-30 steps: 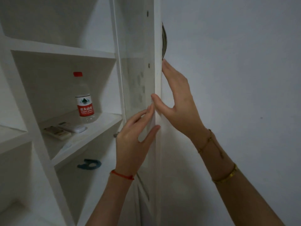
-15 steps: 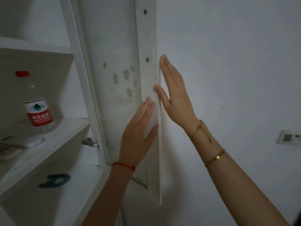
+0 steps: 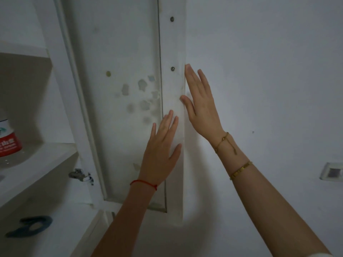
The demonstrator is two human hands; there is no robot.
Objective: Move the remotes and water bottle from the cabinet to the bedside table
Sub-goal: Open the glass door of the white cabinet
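The water bottle [image 3: 8,140], clear with a red and white label, stands on the cabinet shelf [image 3: 42,160] at the far left edge, mostly cut off. The remotes are out of view. The white cabinet door [image 3: 130,89] stands swung wide open toward the wall. My left hand [image 3: 161,147] lies flat on the door's inner face near its free edge, fingers spread. My right hand [image 3: 200,104] rests flat along the door's free edge, between the door and the wall, its thumb on the inner face. Neither hand holds an object.
A metal hinge [image 3: 79,175] sits at the door's lower left. A dark blue looped object [image 3: 29,225] lies on the lower shelf. The white wall [image 3: 269,71] fills the right side, with a wall socket [image 3: 332,172] at the right edge.
The door has swung further open toward the wall with both hands on it. The view has turned right, so the bottle slid to the left edge and the remotes left the frame.
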